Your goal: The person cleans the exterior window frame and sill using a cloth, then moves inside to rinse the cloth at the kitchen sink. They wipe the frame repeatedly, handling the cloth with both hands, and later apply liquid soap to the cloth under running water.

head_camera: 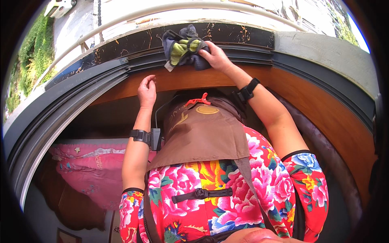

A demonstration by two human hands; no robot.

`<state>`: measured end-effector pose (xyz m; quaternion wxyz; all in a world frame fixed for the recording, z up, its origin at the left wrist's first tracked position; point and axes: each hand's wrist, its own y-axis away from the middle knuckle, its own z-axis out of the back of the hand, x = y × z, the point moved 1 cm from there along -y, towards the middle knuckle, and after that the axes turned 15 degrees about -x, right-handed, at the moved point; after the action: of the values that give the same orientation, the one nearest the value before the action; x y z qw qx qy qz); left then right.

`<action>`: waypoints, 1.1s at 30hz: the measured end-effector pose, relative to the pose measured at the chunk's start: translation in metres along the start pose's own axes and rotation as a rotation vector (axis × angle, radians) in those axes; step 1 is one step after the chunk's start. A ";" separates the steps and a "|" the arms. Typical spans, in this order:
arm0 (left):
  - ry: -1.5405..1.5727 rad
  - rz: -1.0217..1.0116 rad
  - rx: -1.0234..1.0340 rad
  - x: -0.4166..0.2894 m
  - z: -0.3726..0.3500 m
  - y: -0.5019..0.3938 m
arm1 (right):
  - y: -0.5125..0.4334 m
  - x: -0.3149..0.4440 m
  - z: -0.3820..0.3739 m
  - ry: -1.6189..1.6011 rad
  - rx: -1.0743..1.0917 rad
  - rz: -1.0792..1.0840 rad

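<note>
A bunched grey and lime-green cloth (185, 48) is gripped at its right side by my right hand (215, 56). It hangs over the dark metal window track (243, 54) and overlaps the black veined stone sill (228, 33). A small white tag shows at the cloth's lower left corner. My left hand (147, 92) is raised near the wooden window board (182, 79), apart from the cloth. Its fingers curl loosely with nothing visible in them. The fingertips of my right hand are partly hidden by the cloth.
A sliding window frame (70, 80) runs along the left. Outside the sill curves a pale metal railing (152, 10). Bare concrete (322, 54) forms the ledge at right. Behind me to the left is a bed with a pink cover (91, 170). A brown apron (200, 136) covers my front.
</note>
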<state>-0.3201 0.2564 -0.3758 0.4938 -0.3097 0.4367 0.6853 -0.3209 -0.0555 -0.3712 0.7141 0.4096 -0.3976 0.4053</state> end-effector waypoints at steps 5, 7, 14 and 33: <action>0.026 0.024 0.010 0.002 -0.015 -0.007 | 0.004 -0.019 0.111 0.623 -0.147 0.057; 0.012 0.004 0.018 0.006 -0.019 -0.005 | 0.016 -0.025 0.127 1.032 -0.315 0.236; 0.013 0.033 0.074 0.019 -0.019 0.002 | 0.069 -0.028 0.117 0.723 -0.064 0.569; -0.021 0.119 -0.036 0.032 -0.002 0.003 | 0.024 0.004 0.004 0.893 0.100 0.632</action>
<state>-0.3333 0.2671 -0.4027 0.4510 -0.2849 0.4370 0.7242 -0.3420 -0.0504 -0.3597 0.6366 0.0921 -0.1399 0.7528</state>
